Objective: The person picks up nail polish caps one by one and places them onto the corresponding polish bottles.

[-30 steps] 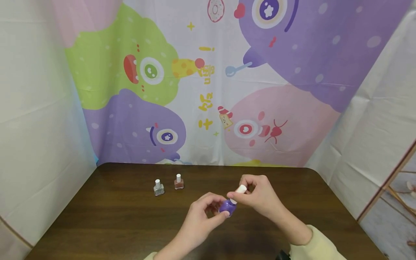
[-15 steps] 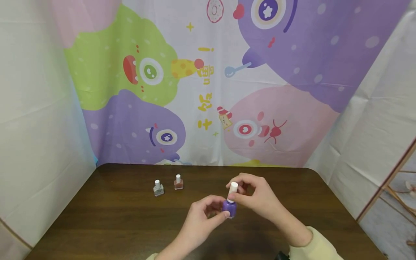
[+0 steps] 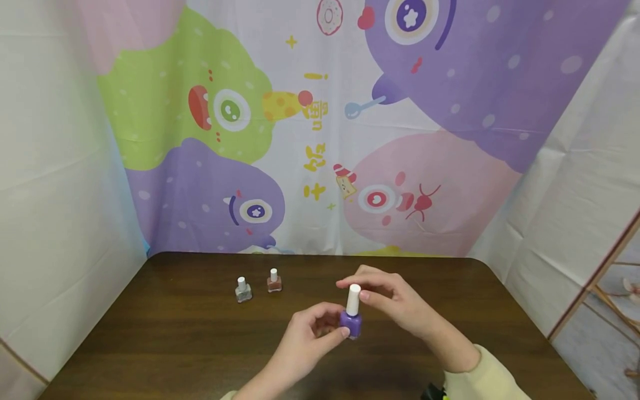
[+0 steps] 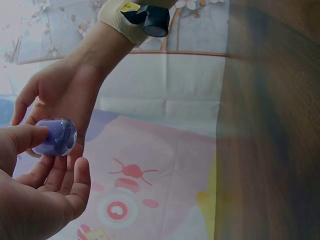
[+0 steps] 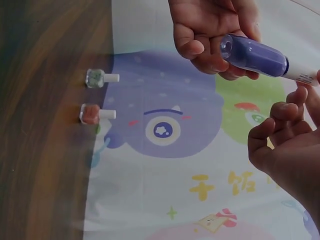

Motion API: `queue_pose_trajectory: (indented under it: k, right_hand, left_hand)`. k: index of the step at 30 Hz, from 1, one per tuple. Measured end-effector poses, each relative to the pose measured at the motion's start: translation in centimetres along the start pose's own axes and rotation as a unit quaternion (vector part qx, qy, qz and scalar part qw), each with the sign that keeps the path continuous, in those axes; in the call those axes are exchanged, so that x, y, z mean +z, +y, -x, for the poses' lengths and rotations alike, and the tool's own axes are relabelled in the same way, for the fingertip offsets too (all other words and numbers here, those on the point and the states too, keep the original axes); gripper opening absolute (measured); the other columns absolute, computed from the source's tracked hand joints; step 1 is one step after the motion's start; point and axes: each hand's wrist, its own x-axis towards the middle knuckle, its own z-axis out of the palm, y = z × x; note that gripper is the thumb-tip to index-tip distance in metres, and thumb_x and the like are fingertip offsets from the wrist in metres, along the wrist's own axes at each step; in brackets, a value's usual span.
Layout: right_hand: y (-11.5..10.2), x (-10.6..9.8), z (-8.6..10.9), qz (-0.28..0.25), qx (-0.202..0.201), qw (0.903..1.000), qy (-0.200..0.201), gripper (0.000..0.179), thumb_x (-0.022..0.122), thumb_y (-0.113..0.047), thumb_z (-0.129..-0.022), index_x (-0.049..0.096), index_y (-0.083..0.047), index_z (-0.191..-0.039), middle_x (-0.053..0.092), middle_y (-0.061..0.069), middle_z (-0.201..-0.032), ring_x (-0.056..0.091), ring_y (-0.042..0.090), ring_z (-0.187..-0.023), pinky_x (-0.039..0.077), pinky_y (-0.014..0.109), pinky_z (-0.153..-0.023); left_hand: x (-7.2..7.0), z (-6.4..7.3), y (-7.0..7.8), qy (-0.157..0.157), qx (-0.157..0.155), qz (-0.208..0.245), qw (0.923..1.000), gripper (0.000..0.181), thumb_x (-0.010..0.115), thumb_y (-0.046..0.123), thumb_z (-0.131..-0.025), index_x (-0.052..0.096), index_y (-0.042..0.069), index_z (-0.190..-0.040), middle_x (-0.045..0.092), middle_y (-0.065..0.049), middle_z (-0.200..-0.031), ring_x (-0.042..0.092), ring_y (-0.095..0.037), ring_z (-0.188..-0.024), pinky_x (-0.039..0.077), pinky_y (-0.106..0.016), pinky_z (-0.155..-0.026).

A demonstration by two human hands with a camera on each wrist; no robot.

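Note:
Near the front middle of the table, my left hand [image 3: 314, 333] grips a bottle of purple nail polish [image 3: 351, 324] between thumb and fingers. The bottle is held up off the wood, and its white cap [image 3: 353, 300] is on and points upward. My right hand [image 3: 400, 303] is at the cap with its fingers loosened. Its thumb tip touches or nearly touches the cap's side, while the index finger reaches past behind it. In the right wrist view, the purple bottle [image 5: 255, 56] lies across the left palm, with right-hand fingertips beside the cap.
A silver-grey nail polish bottle [image 3: 243, 292] and a brownish-pink one [image 3: 274, 283] stand capped at the back left of the dark wooden table [image 3: 200, 344]. Behind the table hangs a cartoon-print cloth [image 3: 320, 222]. White cloth [image 3: 65, 194] hangs at the left.
The nail polish bottle has turned from tilted to nearly upright. My right fingers have loosened from the cap and spread. The left hand has kept its grip.

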Motion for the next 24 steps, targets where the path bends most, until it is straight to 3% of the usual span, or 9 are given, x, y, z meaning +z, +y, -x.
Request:
queue_pose_trajectory:
  k: [10,16,24]
  right_hand:
    - [-0.01,0.02,-0.06,-0.011,-0.006,0.9999,0.004,0.023,0.048,0.002,-0.095,0.065,-0.005,-0.108,0.059,0.009,-0.095,0.05,0.012,-0.087,0.046,0.028,-0.072]
    - [0.0,0.06,-0.05,0.001,-0.022,0.9996,0.02,0.022,0.05,0.003,-0.093,0.066,-0.005,-0.106,0.059,0.008,-0.092,0.05,0.012,-0.084,0.046,0.027,-0.069]
    - [0.09,-0.01,0.06,-0.004,-0.014,0.9992,0.038,0.018,0.054,0.002,-0.092,0.067,-0.004,-0.103,0.06,0.008,-0.091,0.053,0.01,-0.082,0.047,0.026,-0.064]
  left_hand:
    - [0.08,-0.05,0.36,-0.003,-0.001,0.005,1.0,0.026,0.07,0.012,-0.084,0.064,0.001,-0.107,0.068,-0.012,-0.095,0.063,-0.011,-0.085,0.053,-0.024,-0.075]
    - [0.15,-0.08,0.56,0.001,-0.006,0.005,1.0,0.025,0.07,0.013,-0.084,0.064,0.002,-0.106,0.067,-0.011,-0.094,0.061,-0.009,-0.083,0.053,-0.023,-0.074]
    - [0.12,-0.16,0.77,0.005,-0.002,-0.003,1.0,0.025,0.071,0.014,-0.084,0.064,0.004,-0.105,0.067,-0.01,-0.093,0.061,-0.01,-0.082,0.053,-0.023,-0.074]
